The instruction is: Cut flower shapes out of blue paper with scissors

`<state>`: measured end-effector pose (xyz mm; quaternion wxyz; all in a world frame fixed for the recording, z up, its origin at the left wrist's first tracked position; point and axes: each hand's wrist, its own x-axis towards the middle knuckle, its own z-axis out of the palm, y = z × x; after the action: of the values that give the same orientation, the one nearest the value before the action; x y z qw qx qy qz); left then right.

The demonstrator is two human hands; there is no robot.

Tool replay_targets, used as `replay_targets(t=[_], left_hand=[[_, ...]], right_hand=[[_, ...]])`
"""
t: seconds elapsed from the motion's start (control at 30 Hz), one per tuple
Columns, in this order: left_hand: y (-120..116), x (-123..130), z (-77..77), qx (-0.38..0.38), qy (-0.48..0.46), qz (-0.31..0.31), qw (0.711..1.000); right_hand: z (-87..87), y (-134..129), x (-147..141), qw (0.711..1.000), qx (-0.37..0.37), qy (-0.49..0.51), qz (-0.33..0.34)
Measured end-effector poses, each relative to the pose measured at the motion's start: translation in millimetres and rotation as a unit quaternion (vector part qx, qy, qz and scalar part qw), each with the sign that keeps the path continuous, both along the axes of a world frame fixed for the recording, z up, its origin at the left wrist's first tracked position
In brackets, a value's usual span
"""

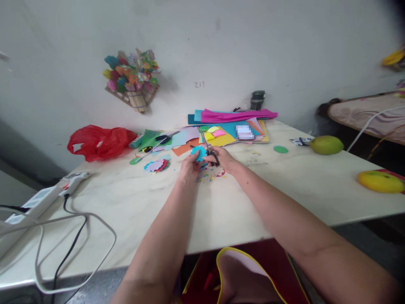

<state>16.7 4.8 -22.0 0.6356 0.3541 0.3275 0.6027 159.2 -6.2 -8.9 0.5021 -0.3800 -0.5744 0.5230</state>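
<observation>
Between the fingers of my left hand (189, 165) is a blue paper flower (199, 153) with a scalloped edge. My right hand (224, 158) is closed round the dark handles of a pair of scissors (212, 158), whose blades point up and away just beside the flower. Below both hands, small coloured paper scraps (209, 175) lie scattered on the table. To the left sits a stack of scalloped paper flowers (157, 165) in lilac, red and blue. Part of the left fingers is hidden behind the flower.
Coloured sheets (249, 128) are piled against the wall. A second pair of scissors (163, 138) and a red plastic bag (101, 141) lie at the left. A power strip (38, 202) with loose cables occupies the left edge. Two fruits, a green one (326, 145) and a yellow one (380, 181), rest at the right.
</observation>
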Motion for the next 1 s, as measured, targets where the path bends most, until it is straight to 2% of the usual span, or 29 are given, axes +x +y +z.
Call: replay_targets(t=[0.33, 0.5, 0.63, 0.87, 1.0], left_hand=[[0, -7, 2.6, -0.007, 0.030, -0.044, 0.999], [1, -11, 1.0, 0.012, 0.054, -0.047, 0.997], [1, -12, 1.5, 0.037, 0.035, -0.043, 0.998], [0, -14, 4.5, 0.045, 0.019, -0.055, 0.997], [0, -16, 5.5, 0.043, 0.009, -0.056, 0.997]], right_hand=[[5.3, 4, 4, 0.995, -0.008, 0.065, -0.074], [7.2, 4, 8, 0.996, 0.002, 0.058, -0.069], [5.8, 2, 12, 0.999, -0.008, 0.017, -0.030], [2.6, 0, 16, 0.995, 0.012, -0.043, 0.090], [6.3, -3, 16, 0.990, 0.004, -0.075, 0.117]])
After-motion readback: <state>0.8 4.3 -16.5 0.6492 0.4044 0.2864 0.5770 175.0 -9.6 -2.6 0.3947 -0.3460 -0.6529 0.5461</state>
